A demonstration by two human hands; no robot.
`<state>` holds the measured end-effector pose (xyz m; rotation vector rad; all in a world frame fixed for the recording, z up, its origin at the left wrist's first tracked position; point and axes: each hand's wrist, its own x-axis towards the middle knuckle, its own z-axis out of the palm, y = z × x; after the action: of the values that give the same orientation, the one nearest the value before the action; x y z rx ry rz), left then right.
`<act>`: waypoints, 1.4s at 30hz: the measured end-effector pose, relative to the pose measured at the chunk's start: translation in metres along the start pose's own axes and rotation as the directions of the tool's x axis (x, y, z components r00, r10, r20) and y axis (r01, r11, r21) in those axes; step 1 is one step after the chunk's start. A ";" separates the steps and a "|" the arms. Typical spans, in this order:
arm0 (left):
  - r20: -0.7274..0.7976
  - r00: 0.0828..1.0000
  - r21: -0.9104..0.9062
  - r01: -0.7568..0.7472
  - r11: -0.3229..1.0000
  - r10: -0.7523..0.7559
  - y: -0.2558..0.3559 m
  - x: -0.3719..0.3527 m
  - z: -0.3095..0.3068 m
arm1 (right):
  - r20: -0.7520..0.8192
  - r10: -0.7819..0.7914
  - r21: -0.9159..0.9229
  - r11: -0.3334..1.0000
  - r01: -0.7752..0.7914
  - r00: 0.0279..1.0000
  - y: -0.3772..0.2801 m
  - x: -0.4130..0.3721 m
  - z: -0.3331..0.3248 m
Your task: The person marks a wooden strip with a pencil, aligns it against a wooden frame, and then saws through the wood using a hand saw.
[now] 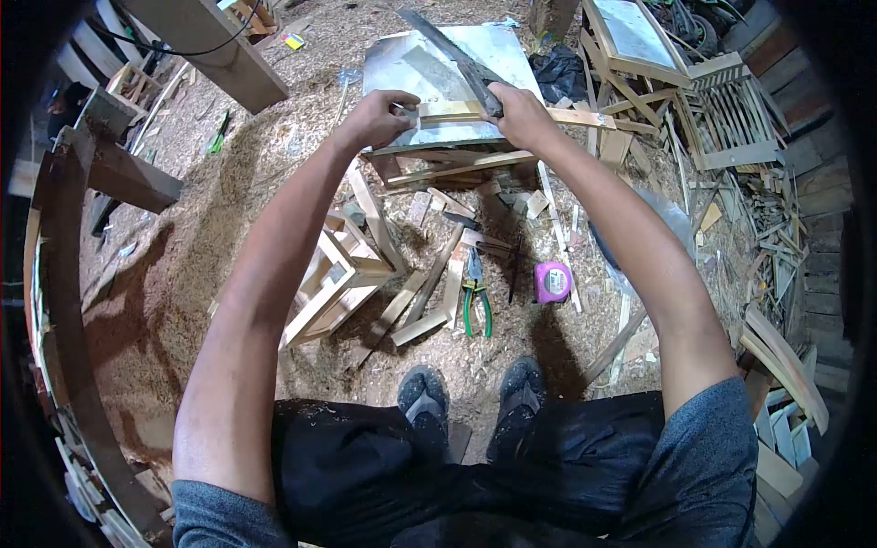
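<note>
My right hand (523, 117) is wrapped round the handle of a hand saw (448, 50). The dark blade points away and to the left, across a pale wooden strip (448, 111). At the strip's left end is my left hand (379, 119), fingers curled and thumb bent towards them. Its fingertips meet that end; how firmly they grip is hard to see. The strip lies along the near edge of a low worktop (502, 68) with a pale, worn surface. To the right of my right hand, another length of wood (585, 118) shows.
Sawdust covers the floor. Near my feet lie green-handled pliers (477, 306), a pink tape measure (552, 282), a hammer (438, 265) and wood offcuts. A small wooden frame (343, 274) stands to the left. Slatted wooden pieces (731, 110) are piled at right; a post (210, 55) rises at upper left.
</note>
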<state>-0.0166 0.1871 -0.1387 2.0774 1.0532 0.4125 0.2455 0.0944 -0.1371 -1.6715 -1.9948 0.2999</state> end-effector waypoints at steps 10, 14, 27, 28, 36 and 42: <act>-0.018 0.905 -0.449 0.372 0.813 -0.424 0.017 0.004 0.013 | -0.004 -0.035 0.009 0.999 0.035 0.999 0.003 0.001 -0.001; -0.024 0.876 -0.564 0.387 0.729 -0.483 0.022 0.004 0.018 | 0.043 0.036 0.032 0.999 -0.037 0.998 0.001 0.002 -0.002; -0.032 0.854 -0.535 0.425 0.730 -0.520 0.029 0.003 0.019 | 0.030 -0.020 0.005 1.000 0.020 0.999 0.001 0.000 -0.003; -0.038 0.847 -0.543 0.429 0.722 -0.531 0.030 0.003 0.020 | 0.015 -0.036 -0.006 0.999 0.036 0.999 0.002 0.000 -0.002; -0.071 0.823 -0.578 0.426 0.696 -0.563 0.036 0.000 0.023 | 0.045 -0.043 -0.024 0.999 0.044 0.998 -0.002 0.001 -0.006; -0.035 0.830 -0.572 0.441 0.692 -0.557 0.031 0.002 0.022 | 0.080 -0.038 -0.020 0.999 0.040 0.996 -0.005 0.000 -0.010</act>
<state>0.0142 0.1670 -0.1305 1.1874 1.3865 0.5724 0.2460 0.0914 -0.1261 -1.6557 -2.0938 0.3369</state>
